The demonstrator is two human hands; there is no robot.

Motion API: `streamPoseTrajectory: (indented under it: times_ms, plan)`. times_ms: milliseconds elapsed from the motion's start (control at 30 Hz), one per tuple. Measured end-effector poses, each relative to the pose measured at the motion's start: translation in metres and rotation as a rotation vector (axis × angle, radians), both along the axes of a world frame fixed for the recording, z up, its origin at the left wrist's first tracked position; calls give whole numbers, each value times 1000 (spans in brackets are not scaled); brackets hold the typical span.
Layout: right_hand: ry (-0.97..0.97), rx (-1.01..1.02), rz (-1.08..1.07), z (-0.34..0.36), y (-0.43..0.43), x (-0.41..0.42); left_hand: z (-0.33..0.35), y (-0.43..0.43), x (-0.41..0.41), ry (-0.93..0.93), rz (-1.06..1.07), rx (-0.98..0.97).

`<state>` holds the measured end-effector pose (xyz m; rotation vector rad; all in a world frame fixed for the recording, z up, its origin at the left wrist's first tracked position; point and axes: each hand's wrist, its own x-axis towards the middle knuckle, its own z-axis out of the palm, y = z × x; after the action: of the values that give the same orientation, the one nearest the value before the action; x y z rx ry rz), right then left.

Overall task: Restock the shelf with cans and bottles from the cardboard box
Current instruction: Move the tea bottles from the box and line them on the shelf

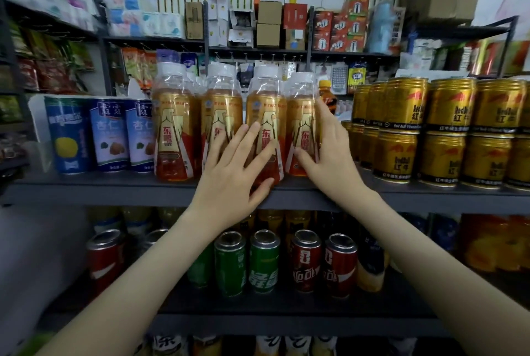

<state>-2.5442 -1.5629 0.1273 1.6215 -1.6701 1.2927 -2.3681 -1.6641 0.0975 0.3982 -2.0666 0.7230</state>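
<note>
Several gold-and-red labelled bottles with white caps stand in a row at the front of the dark shelf. My left hand lies with spread straight fingers against the fronts of the two middle bottles. My right hand is flat against the right side of the rightmost bottle, thumb across its lower front. The cardboard box is out of view.
Blue and white cans stand left of the bottles. Gold cans are stacked two high on the right. Red and green soda cans fill the shelf below. Boxes and packets crowd the racks behind.
</note>
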Motion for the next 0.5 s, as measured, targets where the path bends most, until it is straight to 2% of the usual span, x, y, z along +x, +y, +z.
streamPoseTrajectory:
  times_ms: [100,167,333,500]
  plan:
    - [73,-143,3,-17,20,35,-23,17,25,34,-30,78]
    - [118,-157,107,-33,32,63,-45,32,46,87,-28,169]
    - [77,171,497,-104,48,139,-137,80,114,80,90,517]
    - [96,494,749,-201,36,228,-239,136,219,-31,432,857]
